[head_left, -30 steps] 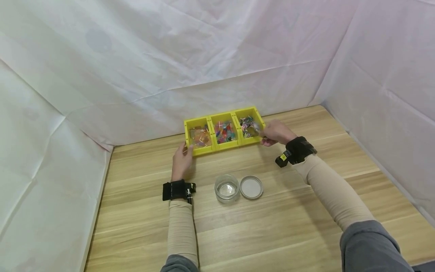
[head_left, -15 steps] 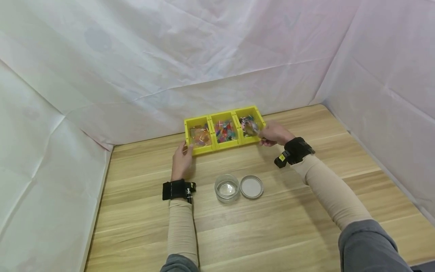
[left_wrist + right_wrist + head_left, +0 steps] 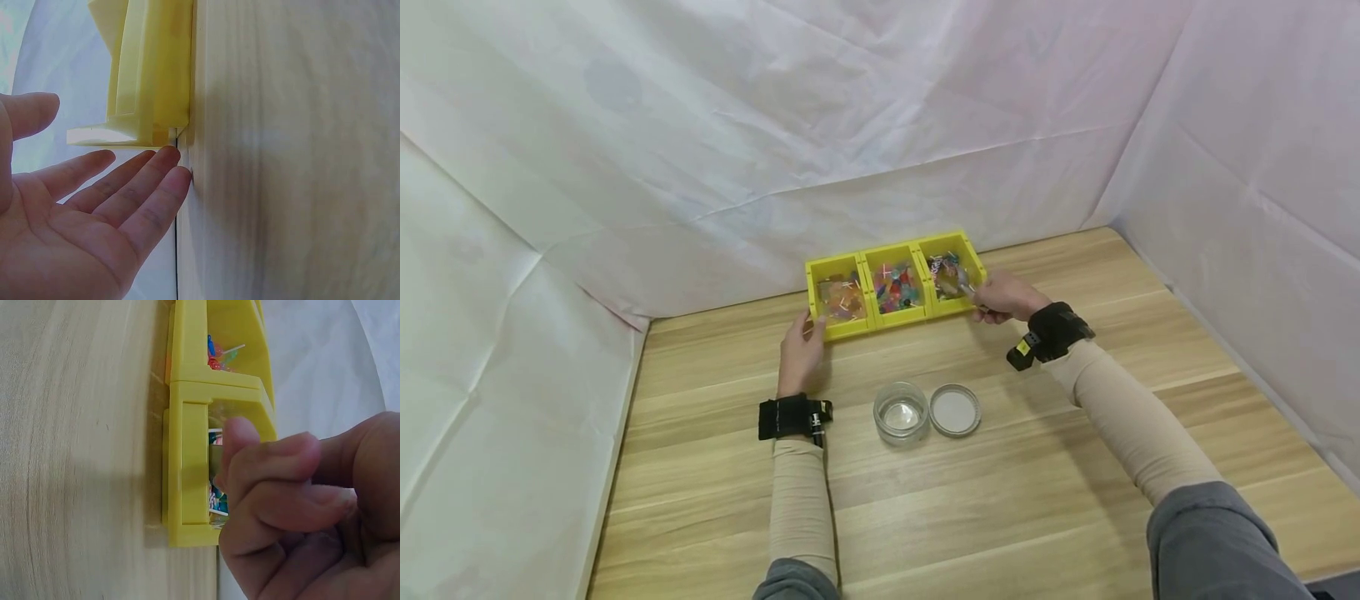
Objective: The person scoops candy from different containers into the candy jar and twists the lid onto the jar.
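Nearest me the glass jar sits empty, its lid just beside it, so I judge filling hasn't started. Farther off, my left hand, fingers straight, steadies the yellow tray. My right hand pinches a spoon in the rightmost compartment.

Bright, even, diffuse light bounced off the white sheeting; no hard glare. Soft faint shadows under both arms on the table. Head view sharp at centre, slight wide-angle bend at the edges. Left wrist view washed out, hazy, low contrast. Right wrist view: close fingers soft, yellow tray reasonably sharp.
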A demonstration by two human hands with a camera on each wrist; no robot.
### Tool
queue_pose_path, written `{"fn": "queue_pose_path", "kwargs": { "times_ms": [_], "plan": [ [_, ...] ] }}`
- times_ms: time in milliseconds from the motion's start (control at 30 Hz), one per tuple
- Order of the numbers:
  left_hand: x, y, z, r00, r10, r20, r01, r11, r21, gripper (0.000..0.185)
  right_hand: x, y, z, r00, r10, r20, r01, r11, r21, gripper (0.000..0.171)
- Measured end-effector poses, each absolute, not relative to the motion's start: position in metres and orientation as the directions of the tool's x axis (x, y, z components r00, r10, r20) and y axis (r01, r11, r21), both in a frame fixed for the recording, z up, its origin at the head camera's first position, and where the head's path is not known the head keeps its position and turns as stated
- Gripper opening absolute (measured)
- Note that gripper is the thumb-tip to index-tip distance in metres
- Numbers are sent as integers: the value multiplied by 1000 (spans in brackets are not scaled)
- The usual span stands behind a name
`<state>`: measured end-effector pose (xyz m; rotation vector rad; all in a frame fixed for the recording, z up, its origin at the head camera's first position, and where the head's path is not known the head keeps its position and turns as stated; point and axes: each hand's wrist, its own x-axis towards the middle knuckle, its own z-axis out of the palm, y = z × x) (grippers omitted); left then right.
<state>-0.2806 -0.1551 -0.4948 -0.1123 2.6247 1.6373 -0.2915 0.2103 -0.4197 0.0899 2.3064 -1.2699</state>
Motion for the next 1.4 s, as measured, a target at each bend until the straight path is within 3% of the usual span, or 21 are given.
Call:
{"fn": "queue_pose_path", "kwargs": {
  "times_ms": [333,700,1167,1400],
  "plan": [
    [-281,-154,-498,-997,-35,-66,-75,441,894,58,-291,207,-419,-861,-188,-472,312,536,-784,35],
    [-278,-157,-498,-998,-27,-56,-62,448,892,58,-292,215,-433,-851,-284,-441,371,270,-889,36],
    [-278,-158,-498,-995,-28,-91,-94,452,887,59,-288,210,-448,-896,-225,-382,384,39,-923,39],
    [-276,-158,-497,-995,-19,-99,-97,455,885,58,-289,207,-456,-898,-255,-359,378,-29,-925,37]
  ]
}}
